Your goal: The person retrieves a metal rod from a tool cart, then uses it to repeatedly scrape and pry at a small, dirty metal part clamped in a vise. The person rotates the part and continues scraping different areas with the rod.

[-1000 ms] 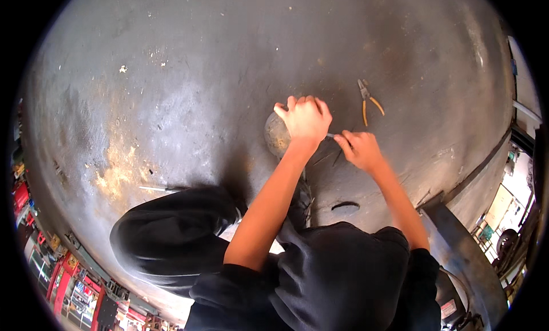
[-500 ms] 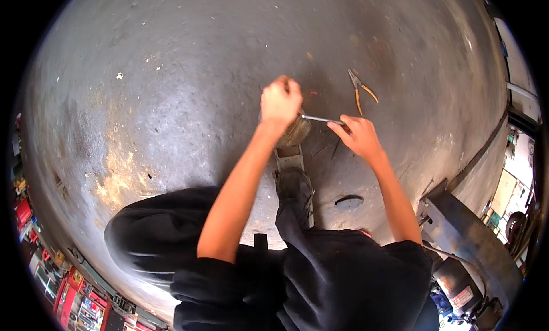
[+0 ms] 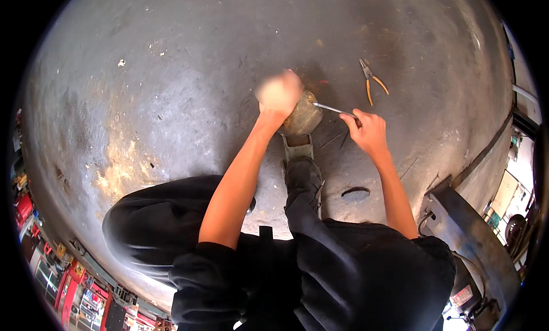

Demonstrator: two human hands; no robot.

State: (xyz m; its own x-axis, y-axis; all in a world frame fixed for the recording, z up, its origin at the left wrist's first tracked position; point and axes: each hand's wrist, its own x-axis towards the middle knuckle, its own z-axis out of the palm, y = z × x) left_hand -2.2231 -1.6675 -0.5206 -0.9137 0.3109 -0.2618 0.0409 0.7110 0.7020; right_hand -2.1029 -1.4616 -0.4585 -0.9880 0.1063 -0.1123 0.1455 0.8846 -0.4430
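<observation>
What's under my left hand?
Past your left hand, a rounded, brownish piece shows, with the tip of a slim metal tool at its right side. Its upper-left part is covered, and the blurred hand hides whatever lies directly beneath.

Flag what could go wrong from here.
1. The slim metal tool in the right hand has its tip at the rounded piece; a slip might send it toward the left hand close by.
2. If the rounded piece tips or rolls, it might hit the dark shoe near it.
</observation>
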